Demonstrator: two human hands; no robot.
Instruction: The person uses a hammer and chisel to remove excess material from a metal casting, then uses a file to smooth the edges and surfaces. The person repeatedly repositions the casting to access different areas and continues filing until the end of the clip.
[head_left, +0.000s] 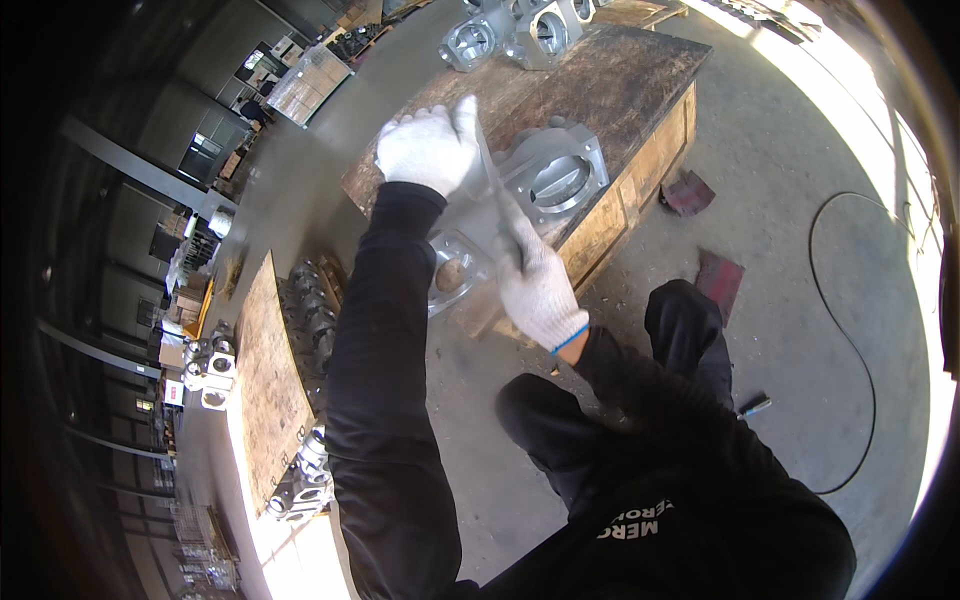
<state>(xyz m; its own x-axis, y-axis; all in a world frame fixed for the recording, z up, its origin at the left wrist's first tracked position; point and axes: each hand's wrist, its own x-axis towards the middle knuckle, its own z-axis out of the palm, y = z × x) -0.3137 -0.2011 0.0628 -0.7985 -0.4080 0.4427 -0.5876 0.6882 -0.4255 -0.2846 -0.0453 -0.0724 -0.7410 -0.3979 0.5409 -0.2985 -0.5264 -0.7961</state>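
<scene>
My left hand, in a white knit glove, is closed around the far end of a long, narrow file-like tool, thumb extended. My right hand, in a similar glove with a blue cuff edge, grips its near end. The tool slants over a silvery cast metal housing on a worn wooden crate top. A large round opening faces up on the housing's right. Another round-mouthed metal part shows beside my left sleeve, with a brownish round patch inside. Blur hides whether the tool touches the metal.
More metal castings stand at the crate's far end. Reddish scraps lie on the floor beside the crate, with a brush-like tool and a dark cable further right. A plywood sheet and more castings are at left.
</scene>
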